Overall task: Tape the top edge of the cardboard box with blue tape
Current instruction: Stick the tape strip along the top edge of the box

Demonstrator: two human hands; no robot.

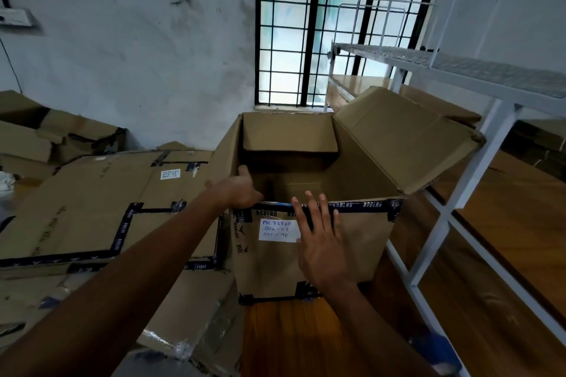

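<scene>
An open cardboard box (358, 248) stands on the wooden floor in front of me, its right flap (407, 138) raised and the far flap folded inward. Dark blue printed tape (364, 206) runs along the top of its near wall and down the left corner. A white handwritten label (277, 230) is stuck on the front. My left hand (237, 191) rests on the box's near-left top corner, thumb inside the rim. My right hand (318, 239) lies flat, fingers spread, against the front wall, fingertips on the tape. No tape roll is visible.
Flattened cardboard sheets (101, 208) with blue tape lie piled to the left. A white metal rack (459, 144) stands close on the right. A barred window (321, 27) and stained wall are behind. Something blue (435, 352) lies on the floor at the lower right.
</scene>
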